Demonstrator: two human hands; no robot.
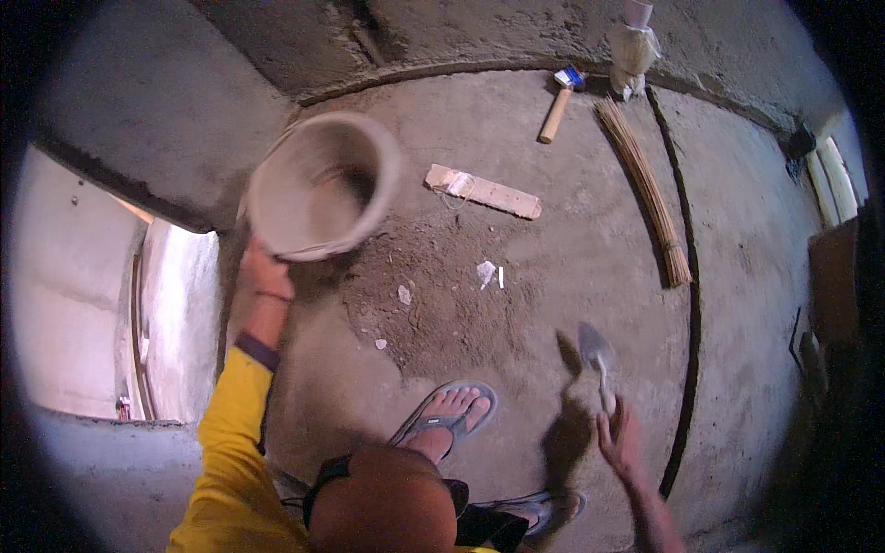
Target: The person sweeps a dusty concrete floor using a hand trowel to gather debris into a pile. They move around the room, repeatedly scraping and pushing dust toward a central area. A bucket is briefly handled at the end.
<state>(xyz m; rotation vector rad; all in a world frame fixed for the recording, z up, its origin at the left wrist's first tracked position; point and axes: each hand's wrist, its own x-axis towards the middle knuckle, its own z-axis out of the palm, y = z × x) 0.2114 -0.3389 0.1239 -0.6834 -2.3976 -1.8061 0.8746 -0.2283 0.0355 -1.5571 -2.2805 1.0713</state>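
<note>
My left hand (265, 274) is closed on the near rim of a round grey bucket (304, 217), which hangs tilted with its mouth toward me. The bucket is slightly blurred, and its inside shows a dusty wall with dark shadow. In my right hand (619, 441) is a small pointed trowel (595, 348), gripped by its handle with the blade pointing away from me. Between the two hands, a low spread of loose brown dirt (433, 313) lies on the concrete floor, with a few pale scraps (486, 273) in it.
Beyond the dirt lies a flat wooden board (484, 191). A wide brush (558, 106) with a wooden handle and a bundle of thin sticks (645, 189) rest farther right, near a wrapped whitish object (634, 60). A dark groove (693, 369) crosses the floor. My sandalled foot (452, 413) stands beside the dirt.
</note>
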